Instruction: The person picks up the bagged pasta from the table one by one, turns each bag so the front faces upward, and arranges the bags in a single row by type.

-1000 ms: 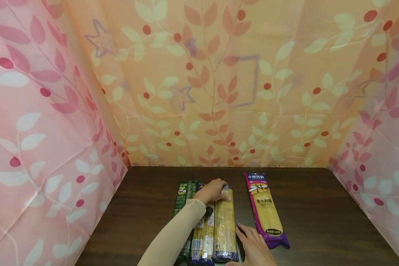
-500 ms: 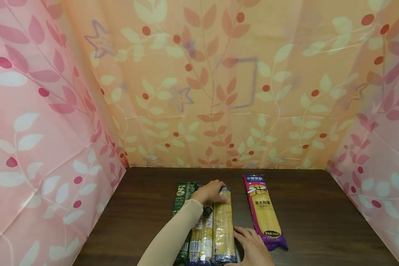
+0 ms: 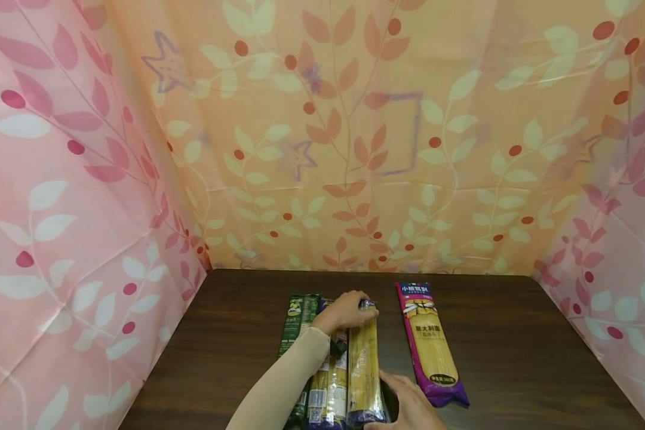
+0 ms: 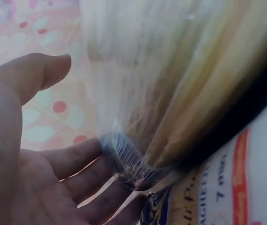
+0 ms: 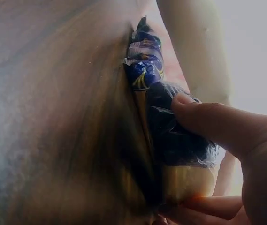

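Note:
A clear-wrapped spaghetti pack (image 3: 363, 364) lies lengthwise between my hands, its near end slightly raised from the table. My right hand (image 3: 408, 403) grips this near end; in the right wrist view the thumb (image 5: 203, 115) presses the dark blue wrapper, with fingers on the other side. At the far end is my left hand (image 3: 345, 312). In the left wrist view its fingers (image 4: 84, 164) stretch to the pack's end, while the thumb (image 4: 51, 70) stands apart from it. Left of it lies another spaghetti pack (image 3: 318, 397), partly under my left forearm.
A green pack (image 3: 292, 325) lies at the left of the row, partly covered by the left sleeve (image 3: 285, 379). To the right, a purple and pink pasta pack (image 3: 432, 343) lies slightly slanted on the dark wooden table (image 3: 516, 340). Patterned cloth (image 3: 355, 149) surrounds the table.
The near end of the spaghetti pack has risen and tilted a little, with my right hand now gripping it. My left hand stays at the far end, its thumb shifted slightly.

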The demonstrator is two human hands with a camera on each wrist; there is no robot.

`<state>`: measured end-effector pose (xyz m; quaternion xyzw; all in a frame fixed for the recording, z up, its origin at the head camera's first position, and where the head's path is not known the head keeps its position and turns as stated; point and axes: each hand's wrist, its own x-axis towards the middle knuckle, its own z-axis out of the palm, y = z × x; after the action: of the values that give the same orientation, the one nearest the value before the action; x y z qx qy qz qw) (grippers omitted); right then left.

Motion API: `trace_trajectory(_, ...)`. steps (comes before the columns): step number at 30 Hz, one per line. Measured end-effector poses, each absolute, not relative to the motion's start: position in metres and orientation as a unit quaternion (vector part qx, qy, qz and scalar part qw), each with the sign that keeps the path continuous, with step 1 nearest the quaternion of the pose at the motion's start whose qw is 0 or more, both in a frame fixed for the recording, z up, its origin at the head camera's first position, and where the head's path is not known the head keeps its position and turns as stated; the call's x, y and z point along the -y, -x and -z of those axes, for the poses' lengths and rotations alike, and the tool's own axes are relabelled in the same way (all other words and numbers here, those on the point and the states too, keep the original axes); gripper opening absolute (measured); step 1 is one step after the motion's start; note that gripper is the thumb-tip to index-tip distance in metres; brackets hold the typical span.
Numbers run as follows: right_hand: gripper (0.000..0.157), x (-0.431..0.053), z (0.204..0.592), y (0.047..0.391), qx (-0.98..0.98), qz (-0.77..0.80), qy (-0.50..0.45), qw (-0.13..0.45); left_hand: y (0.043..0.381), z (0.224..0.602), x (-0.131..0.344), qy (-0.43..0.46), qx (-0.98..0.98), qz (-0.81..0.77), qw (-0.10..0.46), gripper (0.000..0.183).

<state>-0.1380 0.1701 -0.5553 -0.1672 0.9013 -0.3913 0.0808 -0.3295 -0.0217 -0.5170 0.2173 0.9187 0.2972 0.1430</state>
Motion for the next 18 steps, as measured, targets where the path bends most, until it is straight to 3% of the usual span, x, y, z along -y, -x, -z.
trace_trajectory(12, 0.105, -0.173, 0.546, 0.14, -0.882, 0.429, 0.181, 0.076, 0.323, 0.507, 0.016, -0.189, -0.903, -0.376, 0.09, 0.078)
trace_trajectory(18, 0.103, -0.175, 0.549, 0.141, -0.864, 0.453, 0.211, 0.061, 0.321, 0.509, 0.02, -0.179, -0.889, -0.415, 0.075, 0.07)
